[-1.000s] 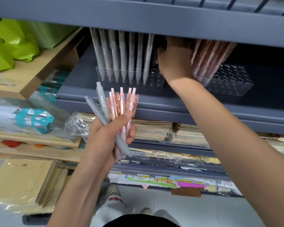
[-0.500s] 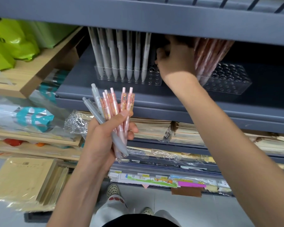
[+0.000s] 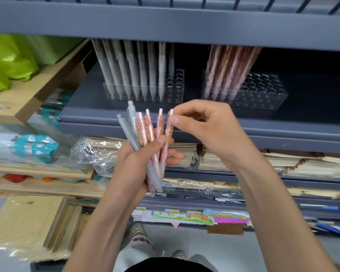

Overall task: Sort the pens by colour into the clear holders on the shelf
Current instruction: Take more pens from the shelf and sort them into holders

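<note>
Left hand (image 3: pixel 137 165) raised, fingers wrapped round a fan of pink and grey pens (image 3: pixel 145 132), tips down, just in front of the grey shelf (image 3: pixel 283 130). Right hand (image 3: pixel 210 132) pinches the rightmost pink pen (image 3: pixel 169 131) near its top.

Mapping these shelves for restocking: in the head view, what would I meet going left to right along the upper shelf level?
Green bags → left clear holder with grey pens → right clear holder with pink pens.
</note>
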`<control>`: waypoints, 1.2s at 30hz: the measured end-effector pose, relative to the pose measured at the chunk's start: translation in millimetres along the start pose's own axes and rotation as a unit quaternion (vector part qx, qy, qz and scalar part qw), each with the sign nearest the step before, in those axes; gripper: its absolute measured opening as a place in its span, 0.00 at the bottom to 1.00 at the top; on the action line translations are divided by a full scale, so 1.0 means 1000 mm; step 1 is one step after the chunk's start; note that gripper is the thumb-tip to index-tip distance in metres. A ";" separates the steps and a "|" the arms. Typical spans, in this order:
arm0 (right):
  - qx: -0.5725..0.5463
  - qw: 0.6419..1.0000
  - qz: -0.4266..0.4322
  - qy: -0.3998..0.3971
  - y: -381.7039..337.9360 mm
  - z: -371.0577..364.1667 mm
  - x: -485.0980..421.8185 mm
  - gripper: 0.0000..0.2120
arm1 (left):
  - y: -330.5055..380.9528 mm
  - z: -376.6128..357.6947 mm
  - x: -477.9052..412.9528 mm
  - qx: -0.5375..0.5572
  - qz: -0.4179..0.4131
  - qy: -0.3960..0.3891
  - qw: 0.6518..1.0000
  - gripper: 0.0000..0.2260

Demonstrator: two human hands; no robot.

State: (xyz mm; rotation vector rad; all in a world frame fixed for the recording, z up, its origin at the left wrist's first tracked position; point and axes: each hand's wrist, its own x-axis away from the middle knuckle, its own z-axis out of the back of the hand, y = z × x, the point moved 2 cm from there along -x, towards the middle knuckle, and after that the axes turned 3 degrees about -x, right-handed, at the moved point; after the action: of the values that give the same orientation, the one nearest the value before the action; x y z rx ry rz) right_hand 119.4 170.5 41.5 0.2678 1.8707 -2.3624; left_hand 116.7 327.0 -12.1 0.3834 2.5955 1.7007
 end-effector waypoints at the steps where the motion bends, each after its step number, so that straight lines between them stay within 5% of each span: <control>1: -0.016 1.000 0.001 0.005 0.001 0.003 0.002 0.04 | -0.001 -0.002 0.000 -0.001 0.001 -0.009 1.000 0.11; 9: -0.172 0.966 0.067 0.180 0.006 0.050 0.015 0.03 | -0.011 -0.021 -0.004 -0.017 0.021 -0.057 0.998 0.15; 14: -0.079 0.915 0.141 0.369 0.004 0.104 0.022 0.02 | -0.015 -0.032 -0.006 -0.054 0.006 -0.091 0.994 0.16; 18: 0.004 0.882 0.176 0.437 0.006 0.129 0.016 0.05 | -0.017 -0.038 -0.008 -0.066 0.001 -0.107 0.992 0.16; 23: 0.045 0.881 0.165 0.440 0.017 0.144 -0.001 0.16 | -0.018 -0.043 -0.011 -0.087 -0.014 -0.128 0.988 0.11; 30: 0.121 0.919 0.133 0.352 0.020 0.144 -0.030 0.04 | -0.019 -0.044 -0.013 -0.090 -0.018 -0.086 0.992 0.10; 36: 0.332 0.904 0.045 0.266 0.013 0.142 -0.051 0.16 | -0.019 -0.036 -0.011 -0.085 -0.016 -0.038 0.996 0.06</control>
State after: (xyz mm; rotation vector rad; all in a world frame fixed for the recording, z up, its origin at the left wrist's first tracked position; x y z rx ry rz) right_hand 162.4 28.9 71.1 1.1271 1.0474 -2.9807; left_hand 118.4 285.1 -15.5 0.3912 2.3693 1.8406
